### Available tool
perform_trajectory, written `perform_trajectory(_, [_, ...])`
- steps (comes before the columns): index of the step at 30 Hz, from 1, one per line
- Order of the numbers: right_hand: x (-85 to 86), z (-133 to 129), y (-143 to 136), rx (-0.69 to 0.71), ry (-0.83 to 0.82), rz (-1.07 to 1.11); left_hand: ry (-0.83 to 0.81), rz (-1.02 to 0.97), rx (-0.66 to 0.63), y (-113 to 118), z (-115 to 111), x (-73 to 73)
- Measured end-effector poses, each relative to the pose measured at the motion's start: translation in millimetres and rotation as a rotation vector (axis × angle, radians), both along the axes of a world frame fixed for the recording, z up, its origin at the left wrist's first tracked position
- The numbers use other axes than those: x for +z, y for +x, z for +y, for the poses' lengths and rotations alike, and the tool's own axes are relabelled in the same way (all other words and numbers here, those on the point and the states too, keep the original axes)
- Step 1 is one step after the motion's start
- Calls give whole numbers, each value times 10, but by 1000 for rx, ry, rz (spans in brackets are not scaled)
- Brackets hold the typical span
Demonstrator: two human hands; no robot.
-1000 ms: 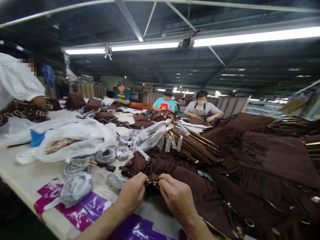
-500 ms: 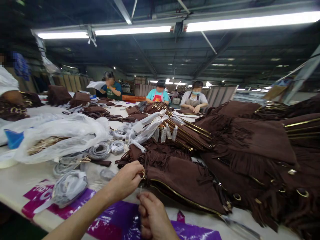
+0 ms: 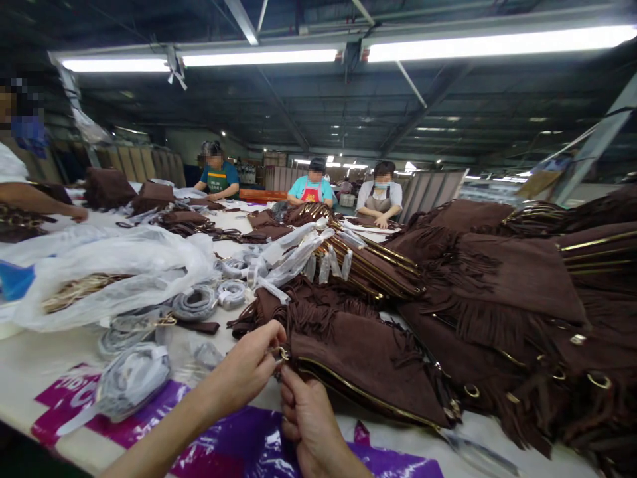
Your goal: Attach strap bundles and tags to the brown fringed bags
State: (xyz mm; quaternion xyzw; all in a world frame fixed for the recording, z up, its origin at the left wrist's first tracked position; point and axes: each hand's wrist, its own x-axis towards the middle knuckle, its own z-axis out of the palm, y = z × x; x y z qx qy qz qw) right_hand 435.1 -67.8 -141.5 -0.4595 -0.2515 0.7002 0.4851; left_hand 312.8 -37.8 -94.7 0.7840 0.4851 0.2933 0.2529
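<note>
Left fingers (image 3: 277, 331) hold a metal ring (image 3: 284, 354) (round); the bag (image 3: 365, 352) is fringed.

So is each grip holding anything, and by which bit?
The left grip has the fringed brown bag by the gold ring at its corner; for the right grip, I can't tell.

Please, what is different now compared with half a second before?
The right hand has moved up close to the ring, just under the left hand; contact is unclear. The worker in the green apron has lowered an arm. The left hand stays at the ring; the near bag and wrapped coils lie as before.
</note>
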Motion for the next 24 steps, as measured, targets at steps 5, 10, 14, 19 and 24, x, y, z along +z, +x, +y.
perform_trajectory(5, [-83,35,3,-54,23,9,9,12,-13,3,-17,-13])
perform_trajectory(10, [-123,47,11,-80,59,-1,117,48,55,91,-37,0])
perform_trajectory(14, [-79,46,13,-89,67,0,206,16,25,185,-24,-85])
perform_trajectory(19, [-95,-12,134,74,94,-39,71,-171,113,140,82,-118])
perform_trajectory(24, [-138,-104,419,368,454,-590,1,-316,103,29,135,33])
